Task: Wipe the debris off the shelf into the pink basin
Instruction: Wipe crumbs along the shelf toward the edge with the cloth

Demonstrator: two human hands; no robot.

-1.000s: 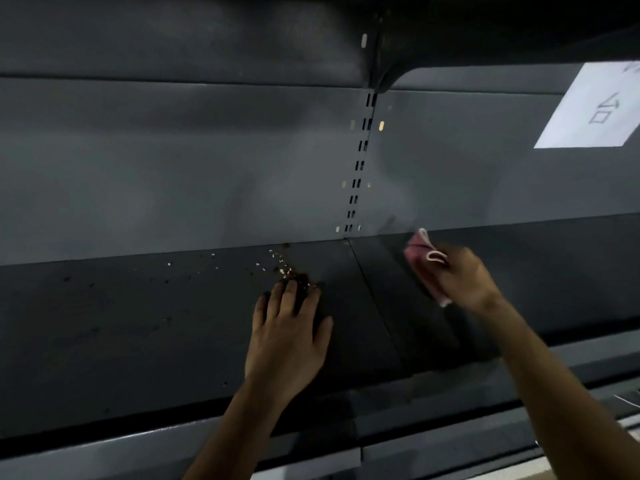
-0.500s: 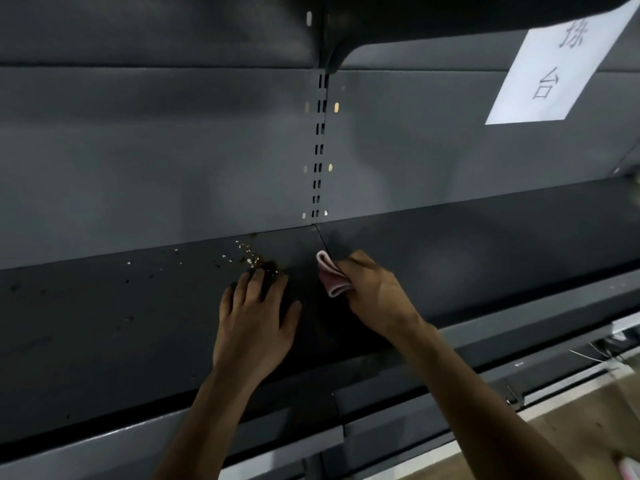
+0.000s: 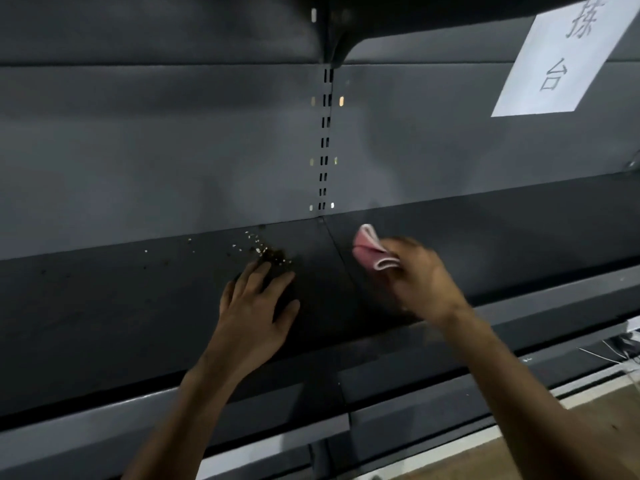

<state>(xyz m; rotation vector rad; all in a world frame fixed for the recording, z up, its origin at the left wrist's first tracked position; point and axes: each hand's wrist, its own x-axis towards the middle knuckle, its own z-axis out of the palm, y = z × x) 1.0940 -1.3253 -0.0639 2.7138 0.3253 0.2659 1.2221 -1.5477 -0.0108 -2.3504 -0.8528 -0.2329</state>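
- Two hands: left hand (image 3: 256, 306) flat on the shelf (image 3: 138, 306), fingers straight; debris (image 3: 266, 252) at its 12 o'clock.
- At the debris's 3 o'clock the right hand (image 3: 419, 282) pinches a pink cloth (image 3: 372, 252); best swept flat toward that palm; no basin in view.

The right hand (image 3: 419, 282) is blurred, covering part of the pink cloth (image 3: 367, 251); at one o'clock, the sign (image 3: 561, 64) is cropped.
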